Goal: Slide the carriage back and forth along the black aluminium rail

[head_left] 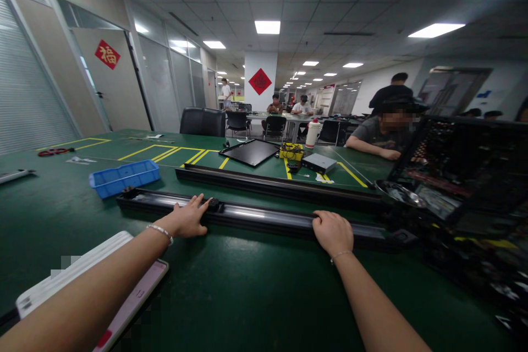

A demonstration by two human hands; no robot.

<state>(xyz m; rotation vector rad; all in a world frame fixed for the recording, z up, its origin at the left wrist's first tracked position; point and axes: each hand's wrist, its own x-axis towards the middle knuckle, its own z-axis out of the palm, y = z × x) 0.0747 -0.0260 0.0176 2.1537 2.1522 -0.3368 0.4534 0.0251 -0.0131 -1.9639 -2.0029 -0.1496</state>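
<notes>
A long black rail [264, 214], trough-shaped with a shiny strip along its inside, lies across the green table before me. My left hand [190, 218] rests on its left part, fingers spread, the fingertips beside a small black block [213, 205] that sits in the channel. Farther right, my right hand [335, 232] is curled over the near edge of the same rail, its fingertips partly hidden. Behind lies a second long black rail [272, 182], roughly parallel and apart from both hands.
A blue plastic bin [124, 178] stands behind the rail's left end. A black flat panel [251, 152], yellow box [291, 150] and grey metal box [319, 163] sit farther back. Dark equipment [457, 176] crowds the right. A phone [138, 297] lies under my left forearm. A person [379, 135] sits opposite.
</notes>
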